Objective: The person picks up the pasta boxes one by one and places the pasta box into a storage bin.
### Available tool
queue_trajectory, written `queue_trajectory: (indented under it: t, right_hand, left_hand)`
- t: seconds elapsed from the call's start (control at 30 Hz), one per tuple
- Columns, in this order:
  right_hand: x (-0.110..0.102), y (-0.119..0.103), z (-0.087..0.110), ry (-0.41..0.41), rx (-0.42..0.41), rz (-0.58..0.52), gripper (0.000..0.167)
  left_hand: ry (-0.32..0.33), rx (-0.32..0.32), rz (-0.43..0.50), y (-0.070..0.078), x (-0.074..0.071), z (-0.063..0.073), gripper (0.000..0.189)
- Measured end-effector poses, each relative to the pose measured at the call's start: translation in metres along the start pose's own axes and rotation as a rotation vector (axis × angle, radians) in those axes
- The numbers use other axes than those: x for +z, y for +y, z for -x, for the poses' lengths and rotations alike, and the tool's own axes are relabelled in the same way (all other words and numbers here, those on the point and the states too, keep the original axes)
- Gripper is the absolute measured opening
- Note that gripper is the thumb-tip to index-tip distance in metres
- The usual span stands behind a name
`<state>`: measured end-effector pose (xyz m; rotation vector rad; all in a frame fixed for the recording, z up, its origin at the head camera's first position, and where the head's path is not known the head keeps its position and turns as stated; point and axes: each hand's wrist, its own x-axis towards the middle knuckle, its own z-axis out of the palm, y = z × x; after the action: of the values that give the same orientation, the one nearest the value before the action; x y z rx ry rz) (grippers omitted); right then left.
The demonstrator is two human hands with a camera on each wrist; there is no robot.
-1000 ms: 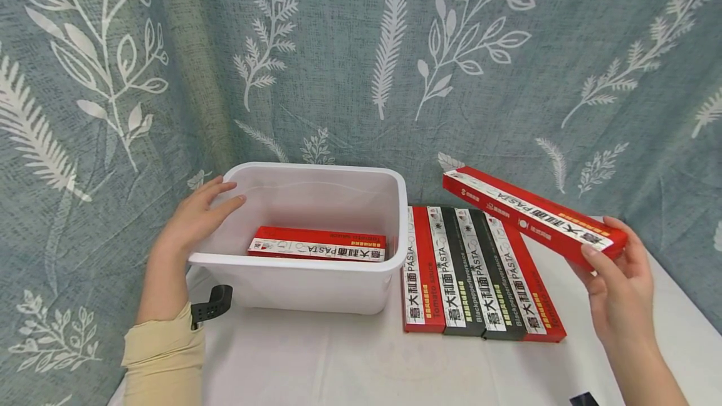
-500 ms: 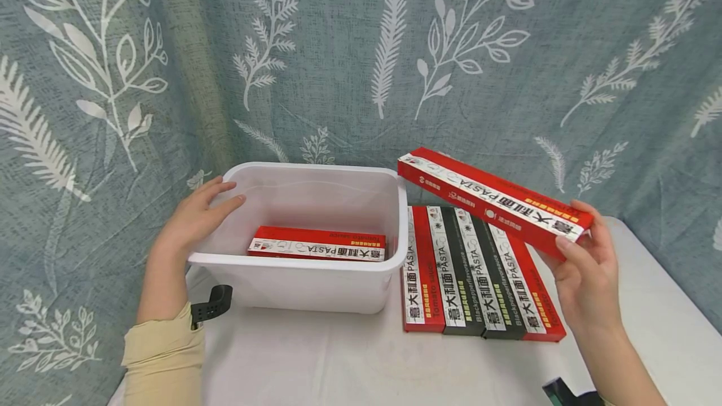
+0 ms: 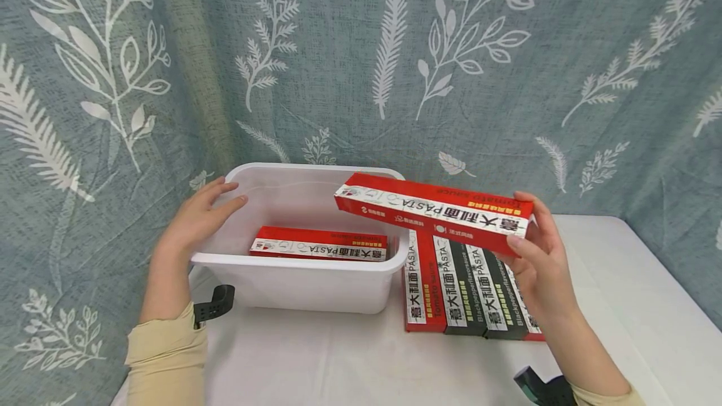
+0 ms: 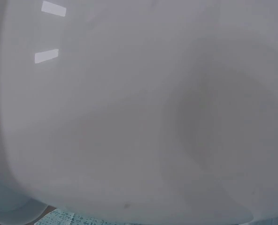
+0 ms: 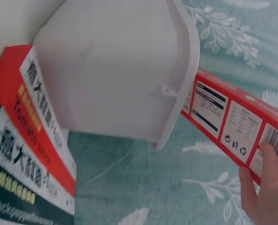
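Note:
My right hand (image 3: pixel 538 255) grips the right end of a red pasta box (image 3: pixel 434 205), held level in the air. The far end of that box reaches over the right rim of a white plastic bin (image 3: pixel 293 284). In the right wrist view the held pasta box (image 5: pixel 233 117) shows its printed label side, with fingers (image 5: pixel 270 164) on it near the barcode. At the bin's left rim rests my left hand (image 3: pixel 200 218), its fingers extended over the edge. Inside the bin lies another red pasta box (image 3: pixel 318 244). The left wrist view shows mostly the bin's white wall (image 4: pixel 106 117).
Right of the bin, a row of red and black pasta boxes (image 3: pixel 468 293) lies side by side on the white tablecloth (image 3: pixel 338 356). The held box and my right arm cover part of the row. A patterned green curtain (image 3: pixel 338 49) hangs behind the table.
My right hand has carried the red pasta box leftward, from above the row to over the bin's right rim, and the box has turned nearer to level. The left hand has stayed put.

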<state>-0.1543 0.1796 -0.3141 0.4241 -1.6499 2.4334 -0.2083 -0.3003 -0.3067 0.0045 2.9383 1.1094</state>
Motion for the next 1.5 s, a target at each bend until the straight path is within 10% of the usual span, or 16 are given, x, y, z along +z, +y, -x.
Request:
queue_trajectory:
  t: [1.5]
  right_hand:
    - [0.092, 0.046, -0.049, -0.408, 0.246, 0.328, 0.055]
  left_hand:
    - [0.01, -0.005, 0.014, 0.0, 0.001, 0.0, 0.072]
